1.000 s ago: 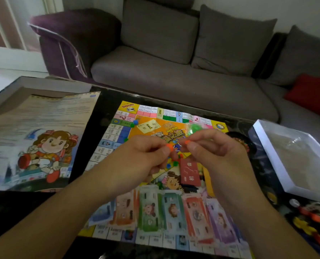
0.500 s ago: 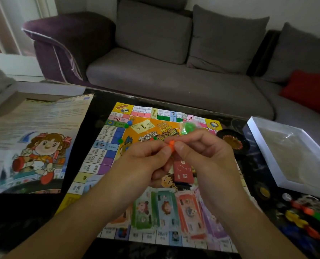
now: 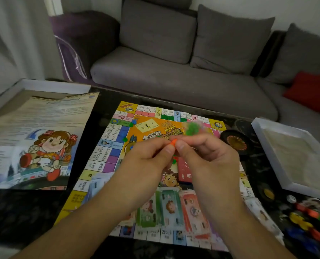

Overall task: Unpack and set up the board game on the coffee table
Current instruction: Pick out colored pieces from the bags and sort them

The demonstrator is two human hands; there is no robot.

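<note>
Both thumbs and forefingers pinch one small orange piece (image 3: 172, 142) — left hand (image 3: 148, 161) and right hand (image 3: 207, 157) meet above the game board (image 3: 106, 150), whose centre lies beneath them; the open box tray (image 3: 267, 152) sits right of the board.

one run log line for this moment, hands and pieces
left hand: pinches orange piece | right hand: pinches orange piece, holds green pieces | over game board

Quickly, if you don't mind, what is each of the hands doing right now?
Left hand: pinching a small orange piece.
Right hand: pinching the same orange piece, with a clump of green pieces held above its fingers.
</note>
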